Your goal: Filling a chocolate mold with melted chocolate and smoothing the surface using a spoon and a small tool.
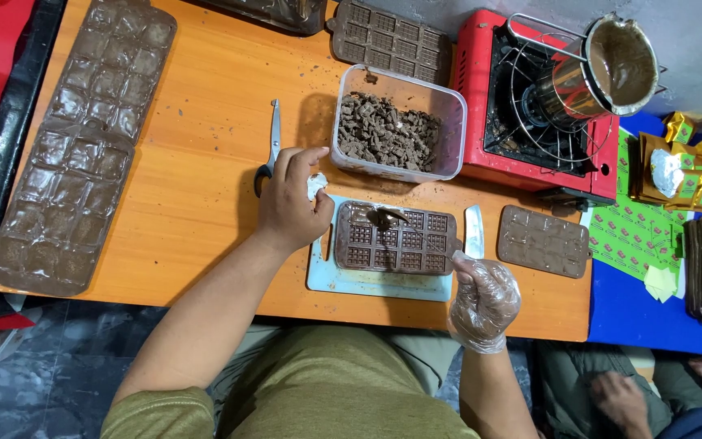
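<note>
Head view — item one: brown rectangular chocolate-bar mould (396, 237), filled, lying on a pale blue cutting board (367, 284) on the orange wooden table (197, 195). Left hand (290, 199), bare, curled around a small white crumpled wad (316, 185) at the mould's left end. Right hand (483, 302), in a clear plastic glove, fingers closed at the mould's right edge — grip itself unclear. Clear plastic tub of chocolate chunks (396, 122) just behind.

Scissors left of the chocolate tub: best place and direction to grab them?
Probably at the dark loop handles, coming from the near side. The scissors lie flat on the orange table, blades pointing away, handles toward the person. The left hand already covers part of the handles, so the thin blades are the poorer grip.
</note>
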